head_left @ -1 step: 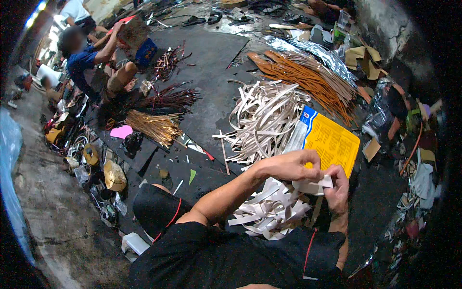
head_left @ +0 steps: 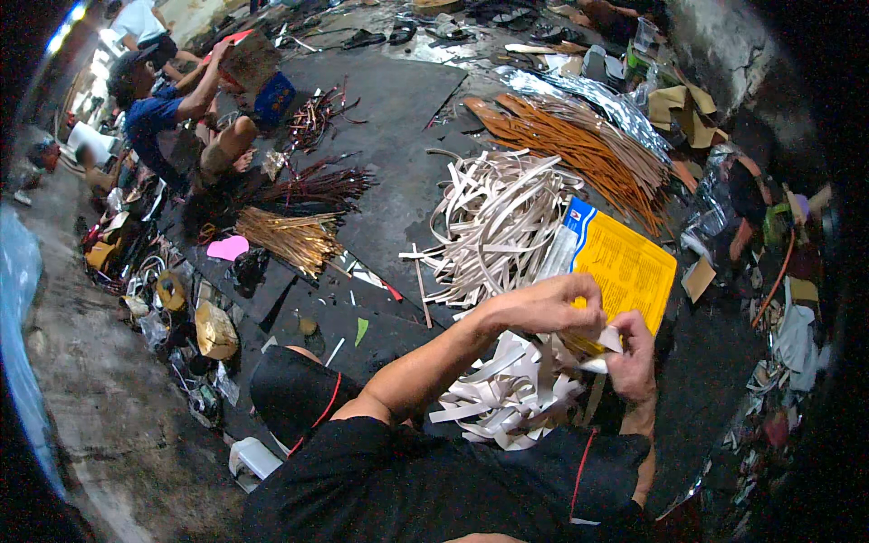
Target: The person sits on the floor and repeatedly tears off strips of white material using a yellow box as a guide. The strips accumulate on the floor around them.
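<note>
Both hands are working close together above a heap of short, broad, off-white flat strips. Right hand is curling its fingers and thumb nearly closed, gripping a small, cream-white, flexible flat piece whose pale tip is showing between them. Left hand is bending its fingers inward just beside that piece, its fingertips drawing close together; whether they are pinching anything, I cannot tell. The piece is sitting between the two hands, in front of a flat, glossy yellow sheet with a blue-and-white band, which is lying just beyond them.

As far as the view is showing, handling of this one piece is under way, not finished, since it is resting in the grip and not on either heap. Past the left wrist, a larger tangled heap of long, narrow, cream-coloured strips is lying on the dark floor sheet. If those long strips are the sorted ones, much is already standing done and the short heap is holding what is left; that is only a judgement, as nothing is marking either heap as finished. Farther off, long orange-brown strips are lying in a spread bundle.
</note>
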A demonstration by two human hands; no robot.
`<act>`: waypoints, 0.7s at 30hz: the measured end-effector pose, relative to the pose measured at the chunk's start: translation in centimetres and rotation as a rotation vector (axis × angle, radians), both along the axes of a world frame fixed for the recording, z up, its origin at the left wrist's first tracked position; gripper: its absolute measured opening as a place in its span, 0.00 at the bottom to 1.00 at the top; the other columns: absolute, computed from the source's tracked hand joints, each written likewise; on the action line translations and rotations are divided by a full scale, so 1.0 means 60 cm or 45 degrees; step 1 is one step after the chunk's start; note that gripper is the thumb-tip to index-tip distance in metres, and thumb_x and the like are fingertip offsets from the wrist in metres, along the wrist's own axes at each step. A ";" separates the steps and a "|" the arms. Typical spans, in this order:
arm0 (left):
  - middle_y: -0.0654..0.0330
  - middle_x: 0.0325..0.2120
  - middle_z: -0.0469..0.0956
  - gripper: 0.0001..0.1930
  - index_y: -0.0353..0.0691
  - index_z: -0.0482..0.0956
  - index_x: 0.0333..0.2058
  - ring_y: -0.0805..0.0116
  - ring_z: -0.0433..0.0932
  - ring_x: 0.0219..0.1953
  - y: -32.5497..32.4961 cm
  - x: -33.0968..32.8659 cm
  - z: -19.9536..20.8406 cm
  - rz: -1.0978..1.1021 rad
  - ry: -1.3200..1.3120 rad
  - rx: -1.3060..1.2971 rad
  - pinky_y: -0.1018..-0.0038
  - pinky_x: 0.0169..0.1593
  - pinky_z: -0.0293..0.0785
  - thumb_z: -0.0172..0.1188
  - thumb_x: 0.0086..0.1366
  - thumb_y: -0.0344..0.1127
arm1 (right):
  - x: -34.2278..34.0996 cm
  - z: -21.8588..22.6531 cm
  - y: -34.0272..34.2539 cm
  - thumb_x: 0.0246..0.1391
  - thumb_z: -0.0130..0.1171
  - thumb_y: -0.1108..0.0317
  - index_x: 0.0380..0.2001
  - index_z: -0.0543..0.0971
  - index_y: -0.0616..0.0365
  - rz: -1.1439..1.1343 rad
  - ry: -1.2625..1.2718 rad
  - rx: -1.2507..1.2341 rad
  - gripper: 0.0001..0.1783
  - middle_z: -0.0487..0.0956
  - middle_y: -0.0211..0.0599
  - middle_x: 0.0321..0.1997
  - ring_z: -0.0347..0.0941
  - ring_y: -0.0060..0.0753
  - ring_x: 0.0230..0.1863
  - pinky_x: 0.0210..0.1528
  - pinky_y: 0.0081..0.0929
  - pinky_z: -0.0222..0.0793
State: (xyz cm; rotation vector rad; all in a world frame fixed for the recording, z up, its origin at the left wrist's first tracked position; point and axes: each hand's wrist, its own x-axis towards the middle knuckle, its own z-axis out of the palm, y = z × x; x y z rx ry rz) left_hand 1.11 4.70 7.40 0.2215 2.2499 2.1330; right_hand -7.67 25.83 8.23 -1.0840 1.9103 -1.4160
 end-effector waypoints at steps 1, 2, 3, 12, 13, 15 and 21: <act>0.64 0.31 0.74 0.11 0.38 0.73 0.35 0.75 0.72 0.38 -0.012 -0.007 -0.010 0.018 -0.073 0.050 0.78 0.44 0.68 0.53 0.68 0.41 | 0.003 0.013 -0.010 0.45 0.54 0.74 0.38 0.68 0.58 0.017 0.162 0.149 0.14 0.72 0.34 0.29 0.70 0.29 0.31 0.36 0.25 0.66; 0.66 0.30 0.73 0.11 0.39 0.72 0.35 0.77 0.71 0.36 -0.023 -0.011 -0.018 0.038 -0.146 0.099 0.78 0.42 0.68 0.53 0.69 0.41 | 0.004 0.019 -0.017 0.46 0.54 0.73 0.39 0.68 0.58 0.036 0.325 0.296 0.14 0.73 0.35 0.28 0.71 0.30 0.28 0.33 0.26 0.67; 0.68 0.29 0.71 0.12 0.40 0.70 0.37 0.79 0.69 0.35 -0.023 -0.011 -0.015 -0.019 -0.085 0.537 0.79 0.39 0.68 0.53 0.70 0.43 | -0.006 0.020 -0.007 0.50 0.55 0.73 0.42 0.66 0.57 0.042 0.464 0.402 0.15 0.73 0.33 0.26 0.72 0.28 0.25 0.30 0.30 0.70; 0.59 0.31 0.74 0.16 0.41 0.71 0.45 0.68 0.72 0.36 -0.103 0.026 0.019 -0.194 -0.008 -0.467 0.70 0.40 0.70 0.61 0.61 0.37 | -0.067 0.027 0.082 0.60 0.56 0.67 0.30 0.71 0.59 -0.319 0.375 0.386 0.08 0.70 0.27 0.25 0.67 0.17 0.21 0.24 0.18 0.66; 0.58 0.33 0.75 0.13 0.39 0.73 0.44 0.68 0.73 0.37 -0.112 0.026 0.010 -0.194 -0.010 -0.440 0.69 0.42 0.71 0.60 0.62 0.37 | -0.074 0.019 0.091 0.60 0.55 0.67 0.27 0.72 0.60 -0.259 0.623 0.387 0.10 0.71 0.27 0.25 0.67 0.17 0.21 0.24 0.19 0.66; 0.55 0.36 0.79 0.11 0.36 0.76 0.42 0.68 0.76 0.41 -0.130 0.021 -0.008 -0.176 -0.016 -0.490 0.70 0.47 0.72 0.54 0.67 0.37 | -0.074 0.023 0.110 0.61 0.55 0.66 0.25 0.74 0.62 -0.298 0.434 0.472 0.12 0.72 0.27 0.23 0.67 0.17 0.21 0.24 0.19 0.65; 0.64 0.26 0.80 0.11 0.35 0.80 0.34 0.77 0.76 0.27 -0.194 0.042 -0.053 0.048 -0.280 -0.126 0.77 0.34 0.74 0.57 0.66 0.39 | -0.096 0.061 0.177 0.60 0.55 0.65 0.33 0.75 0.60 -0.456 -0.048 0.710 0.08 0.74 0.29 0.21 0.70 0.16 0.21 0.23 0.15 0.66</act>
